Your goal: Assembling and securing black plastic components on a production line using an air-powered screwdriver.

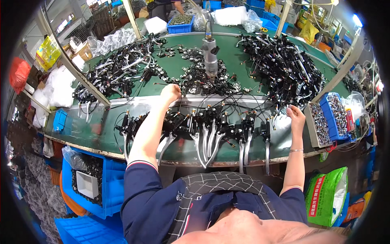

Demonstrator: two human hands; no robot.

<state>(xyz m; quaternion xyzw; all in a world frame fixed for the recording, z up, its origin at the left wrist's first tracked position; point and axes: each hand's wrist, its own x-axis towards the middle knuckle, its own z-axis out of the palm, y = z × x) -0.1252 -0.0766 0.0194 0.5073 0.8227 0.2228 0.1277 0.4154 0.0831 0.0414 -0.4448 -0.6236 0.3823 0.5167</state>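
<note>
Left grip [171, 92] and right grip [296, 116] look curled, holdings unclear; green sack [328, 199] bears print.

Long green-topped workbench [99, 136], pale posts [340, 67] at its sides, lit tube lamp [357, 20] at upper right

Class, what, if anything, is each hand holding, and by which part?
It cannot be told: anything in the left hand or right hand is hidden or too small to identify.

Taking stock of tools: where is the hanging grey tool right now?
In the head view, the grey tool hangs upright at upper centre, its lower end seen over the middle pile of small parts, right of the left hand.
</note>
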